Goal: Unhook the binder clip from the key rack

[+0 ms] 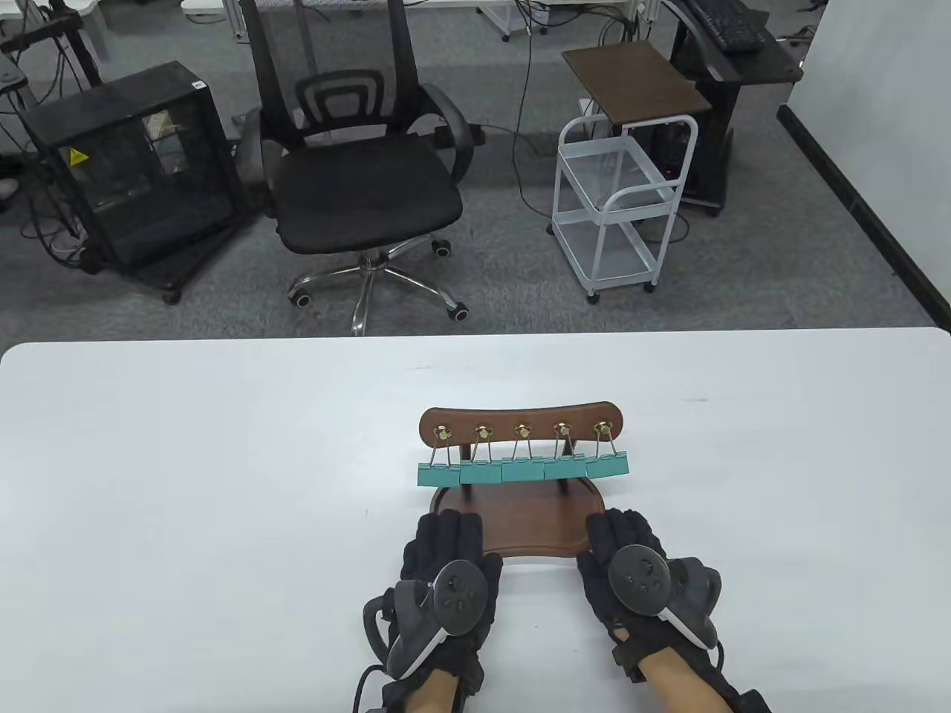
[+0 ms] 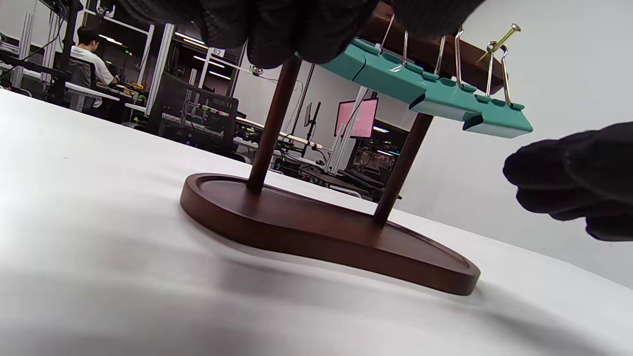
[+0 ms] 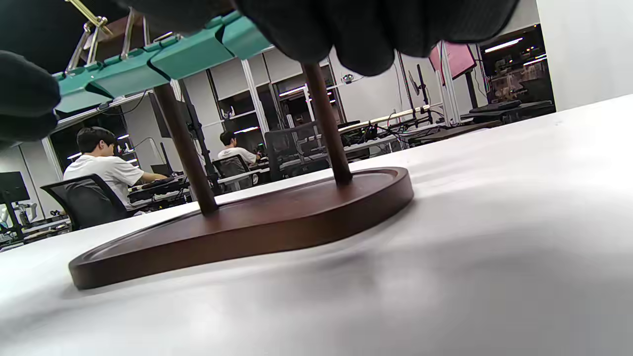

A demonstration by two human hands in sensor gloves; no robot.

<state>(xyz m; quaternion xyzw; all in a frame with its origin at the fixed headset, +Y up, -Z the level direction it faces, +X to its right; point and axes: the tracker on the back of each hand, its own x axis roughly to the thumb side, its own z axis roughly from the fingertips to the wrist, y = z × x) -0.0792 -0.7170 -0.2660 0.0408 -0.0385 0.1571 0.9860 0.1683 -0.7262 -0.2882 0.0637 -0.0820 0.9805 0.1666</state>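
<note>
five teal binder clips (image 1: 523, 470) hang from brass hooks at the key rack (image 1: 519, 423)'s 12 o'clock. left hand (image 1: 446, 568) and right hand (image 1: 631, 568) lie flat, grip released, holding nothing. steady the base (image 1: 520, 523) — then lift one clip's wire loop up and off.

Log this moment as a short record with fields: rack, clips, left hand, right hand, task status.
rack: wooden key rack standing upright on its oval base, on the white table
clips: five teal binder clips hanging in a row, one per brass hook
left hand: left hand palm down at the base's near left edge, holding no clip
right hand: right hand palm down at the base's near right edge, holding no clip
task status: no clip unhooked yet
</note>
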